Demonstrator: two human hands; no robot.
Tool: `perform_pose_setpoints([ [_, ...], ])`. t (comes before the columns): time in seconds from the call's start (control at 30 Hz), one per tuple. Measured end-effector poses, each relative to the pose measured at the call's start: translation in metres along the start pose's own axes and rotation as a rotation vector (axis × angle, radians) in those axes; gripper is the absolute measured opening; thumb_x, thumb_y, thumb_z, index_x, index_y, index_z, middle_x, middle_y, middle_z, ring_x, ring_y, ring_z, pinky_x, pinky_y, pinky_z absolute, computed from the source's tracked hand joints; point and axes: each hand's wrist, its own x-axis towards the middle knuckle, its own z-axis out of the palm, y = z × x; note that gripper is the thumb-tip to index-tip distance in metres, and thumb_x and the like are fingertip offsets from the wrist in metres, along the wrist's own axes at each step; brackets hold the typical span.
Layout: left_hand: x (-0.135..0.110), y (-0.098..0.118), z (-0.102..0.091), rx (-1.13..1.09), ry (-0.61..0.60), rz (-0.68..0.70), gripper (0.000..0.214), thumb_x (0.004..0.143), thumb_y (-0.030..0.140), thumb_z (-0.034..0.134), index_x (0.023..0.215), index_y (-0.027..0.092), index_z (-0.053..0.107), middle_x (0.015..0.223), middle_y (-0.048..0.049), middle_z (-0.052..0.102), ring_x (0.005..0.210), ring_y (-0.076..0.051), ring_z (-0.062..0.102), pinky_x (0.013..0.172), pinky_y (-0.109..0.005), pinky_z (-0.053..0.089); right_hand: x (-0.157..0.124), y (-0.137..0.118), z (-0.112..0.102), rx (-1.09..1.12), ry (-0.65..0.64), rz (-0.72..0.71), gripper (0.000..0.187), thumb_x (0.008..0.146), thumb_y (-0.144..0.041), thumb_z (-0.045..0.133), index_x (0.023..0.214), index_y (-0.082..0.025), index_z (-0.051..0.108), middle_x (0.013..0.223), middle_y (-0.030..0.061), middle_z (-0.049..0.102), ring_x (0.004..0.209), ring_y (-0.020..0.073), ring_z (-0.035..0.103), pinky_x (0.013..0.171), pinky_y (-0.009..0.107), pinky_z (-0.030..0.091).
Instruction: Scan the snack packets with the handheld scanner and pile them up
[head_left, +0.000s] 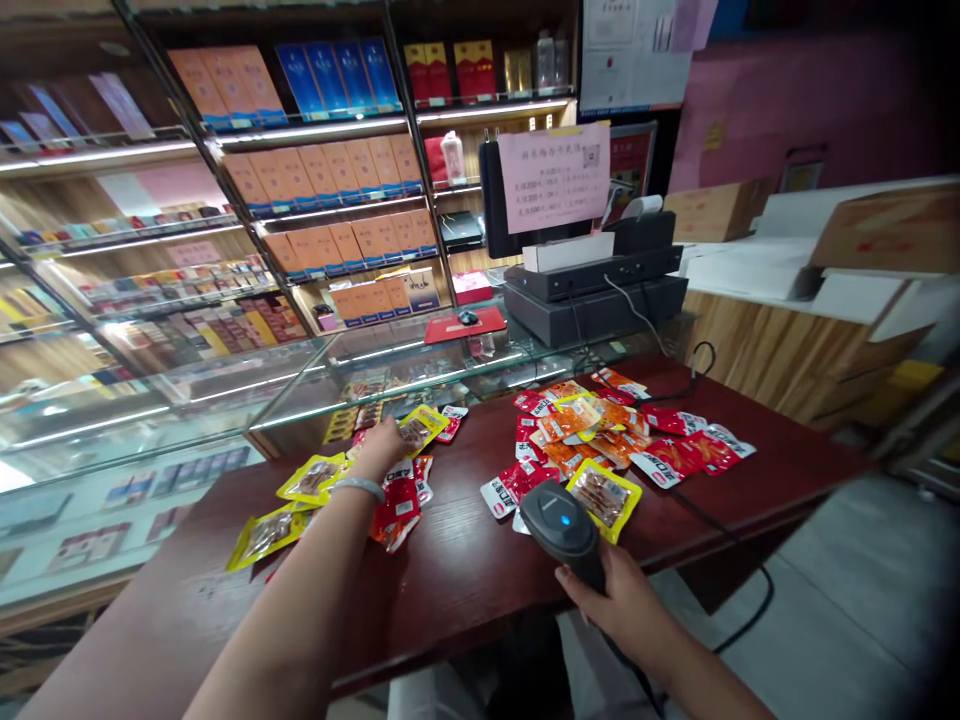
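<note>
In my right hand point(619, 590) is a dark grey barcode scanner point(561, 520) with a lit blue spot, my fingers wrapped round its handle. Its head points away from me, over the near side of a mixed pile of red and orange snack packets point(589, 425). A yellow-edged snack packet point(604, 497) lies just beyond the scanner. My left hand point(381, 450) reaches over a second pile and grips a yellow snack packet point(423, 429); its fingertips are partly hidden. Around that wrist lie more yellow packets point(270, 532) and red packets point(397, 505).
The dark red-brown table point(457, 560) meets a glass display counter point(352, 375). A cash drawer point(592, 305) and a monitor covered by a pink sign point(555, 180) stand behind. A black cable point(739, 540) hangs off the right edge. Cardboard boxes point(889, 230) sit at the right.
</note>
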Motion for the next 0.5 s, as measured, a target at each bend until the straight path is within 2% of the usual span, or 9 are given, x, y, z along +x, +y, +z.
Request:
perform_pose_setpoints([
  [0.07,0.001,0.002,-0.001,-0.064,-0.014,-0.008,0.053,0.062,0.036,0.085,0.107,0.013,0.069,0.123,-0.0258,0.072,0.125,-0.041,0.062,0.099,-0.041,0.047,0.001,0.001,0.0,-0.011,0.005,0.004,0.032,0.08,-0.044,0.072,0.101,-0.021,0.078,0.089,0.0116,0.082,0.093,0.0371,0.078,0.08,0.045,0.064],
  [0.13,0.0,0.004,-0.003,-0.167,-0.04,-0.027,0.046,0.06,0.036,0.086,0.097,0.015,0.07,0.117,-0.0229,0.074,0.119,-0.04,0.065,0.094,-0.039,0.048,0.001,0.003,-0.001,-0.028,0.003,0.006,0.031,0.08,-0.043,0.072,0.1,-0.021,0.078,0.089,0.0115,0.082,0.092,0.0367,0.078,0.081,0.046,0.064],
  [0.23,-0.006,0.008,-0.006,-0.386,-0.106,-0.086,0.034,0.063,0.04,0.085,0.082,0.018,0.069,0.09,-0.0122,0.077,0.094,-0.032,0.071,0.077,-0.033,0.05,0.001,0.004,-0.001,-0.049,0.007,0.004,0.03,0.079,-0.043,0.072,0.099,-0.021,0.078,0.087,0.011,0.082,0.089,0.0358,0.078,0.08,0.045,0.064],
  [0.3,-0.011,0.012,-0.006,-0.571,-0.149,-0.143,0.029,0.064,0.039,0.085,0.074,0.019,0.067,0.07,-0.0044,0.071,0.078,-0.025,0.07,0.065,-0.028,0.047,0.0,0.004,-0.002,-0.049,0.009,0.004,0.029,0.079,-0.043,0.072,0.099,-0.022,0.078,0.083,0.0099,0.081,0.087,0.0355,0.078,0.077,0.044,0.064],
  [0.4,-0.024,0.022,-0.006,-0.92,-0.19,-0.256,0.026,0.069,0.033,0.085,0.074,0.018,0.064,0.058,0.0013,0.063,0.059,-0.017,0.063,0.052,-0.023,0.042,-0.002,0.004,-0.003,-0.036,0.001,0.013,0.026,0.081,-0.042,0.07,0.096,-0.023,0.078,0.075,0.0075,0.079,0.082,0.0342,0.078,0.069,0.041,0.064],
  [0.5,-0.04,0.035,-0.008,-1.334,-0.215,-0.401,0.016,0.082,0.025,0.076,0.081,0.017,0.062,0.061,0.0016,0.063,0.049,-0.012,0.059,0.046,-0.019,0.043,-0.003,0.003,-0.005,-0.051,0.009,0.018,0.022,0.08,-0.041,0.069,0.088,-0.023,0.077,0.068,0.0061,0.077,0.077,0.033,0.078,0.065,0.038,0.063],
])
